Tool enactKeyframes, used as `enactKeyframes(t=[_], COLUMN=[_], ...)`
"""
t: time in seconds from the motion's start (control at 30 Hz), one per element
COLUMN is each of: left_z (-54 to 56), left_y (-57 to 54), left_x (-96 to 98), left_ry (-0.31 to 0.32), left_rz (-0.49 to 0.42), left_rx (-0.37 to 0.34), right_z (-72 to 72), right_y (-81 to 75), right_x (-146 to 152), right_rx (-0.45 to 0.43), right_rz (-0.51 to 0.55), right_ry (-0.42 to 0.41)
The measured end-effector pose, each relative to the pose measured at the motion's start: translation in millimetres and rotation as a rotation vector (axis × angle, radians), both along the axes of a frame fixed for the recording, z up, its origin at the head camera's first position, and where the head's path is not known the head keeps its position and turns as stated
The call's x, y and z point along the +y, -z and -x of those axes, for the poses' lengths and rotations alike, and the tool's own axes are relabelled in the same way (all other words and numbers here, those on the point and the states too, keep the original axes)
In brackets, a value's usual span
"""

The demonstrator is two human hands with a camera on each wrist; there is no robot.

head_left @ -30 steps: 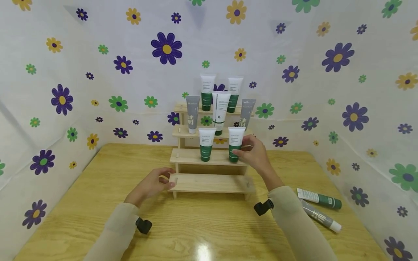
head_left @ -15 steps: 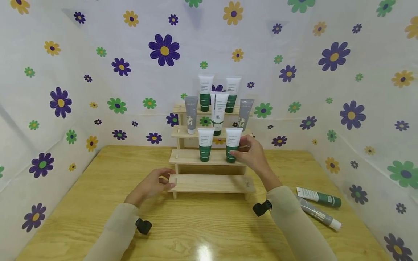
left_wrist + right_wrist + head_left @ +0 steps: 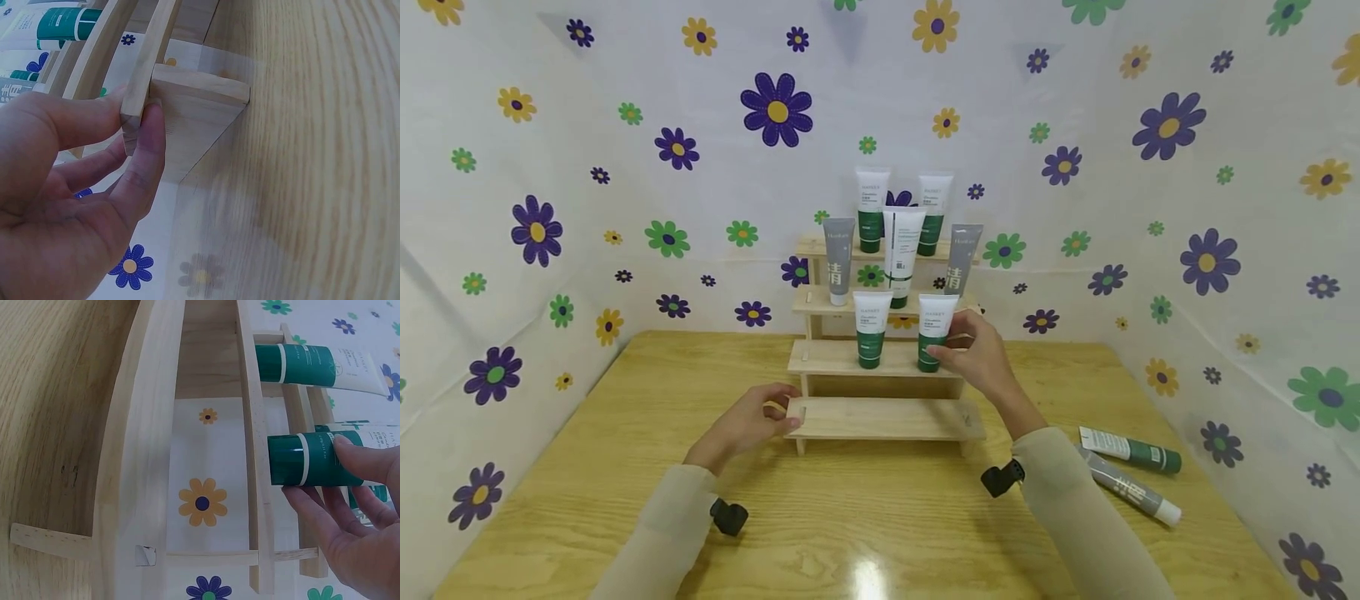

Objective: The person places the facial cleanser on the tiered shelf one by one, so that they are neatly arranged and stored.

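Observation:
A tiered wooden display rack stands on the table. My left hand pinches the left end of its lowest shelf between thumb and fingers, which the left wrist view shows up close. On the shelf above, my right hand grips a white and green squeeze tube that stands upright on its cap near the right end. A matching tube stands to its left on the same shelf. In the right wrist view my thumb and fingers lie on either side of the held tube.
Behind, a grey tube, a larger white tube and another grey tube stand one shelf up. Two white-green tubes top the rack. At right on the table lie a green-white tube and a grey tube.
The right hand has shifted the held tube slightly left along the shelf, mostly in the first half second. The left hand stays on the lowest shelf's end.

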State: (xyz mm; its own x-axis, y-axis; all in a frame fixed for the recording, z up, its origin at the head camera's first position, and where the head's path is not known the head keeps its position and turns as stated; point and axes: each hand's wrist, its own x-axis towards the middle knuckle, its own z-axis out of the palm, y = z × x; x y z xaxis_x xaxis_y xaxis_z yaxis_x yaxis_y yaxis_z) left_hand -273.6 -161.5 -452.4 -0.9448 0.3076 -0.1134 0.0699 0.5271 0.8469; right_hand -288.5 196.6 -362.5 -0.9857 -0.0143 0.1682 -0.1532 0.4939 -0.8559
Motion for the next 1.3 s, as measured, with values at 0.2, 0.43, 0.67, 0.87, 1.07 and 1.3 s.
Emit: enactKeyframes(t=[0.2,0.43,0.67,0.87,1.07,1.3], left_z=[0.8,0.8,0.3,0.0,0.0,-0.9], left_y=[-0.5,-1.3,-0.9,-1.3,-1.3,-1.4], left_x=[0.1,0.6,1.3,1.5,1.8,2.2], left_ry=[0.004,0.027,0.026,0.027,0.016,0.017], left_rz=[-0.002,-0.005,-0.010,-0.014,-0.005,0.003], left_rx=[0.005,0.016,0.019,0.020,0.017,0.022], right_z=[-0.3,0.3,0.2,0.7,2.1,2.3], right_y=[1.2,2.1,2.5,2.7,2.1,1.4], right_x=[0.5,1.0,1.6,2.6,3.2,3.5], right_rx=[-0.008,0.002,-0.004,-0.006,0.003,-0.003], right_rz=[0.011,0.007,-0.007,-0.015,-0.021,-0.028], right_ry=[-0.020,-0.029,-0.034,-0.039,-0.056,-0.062])
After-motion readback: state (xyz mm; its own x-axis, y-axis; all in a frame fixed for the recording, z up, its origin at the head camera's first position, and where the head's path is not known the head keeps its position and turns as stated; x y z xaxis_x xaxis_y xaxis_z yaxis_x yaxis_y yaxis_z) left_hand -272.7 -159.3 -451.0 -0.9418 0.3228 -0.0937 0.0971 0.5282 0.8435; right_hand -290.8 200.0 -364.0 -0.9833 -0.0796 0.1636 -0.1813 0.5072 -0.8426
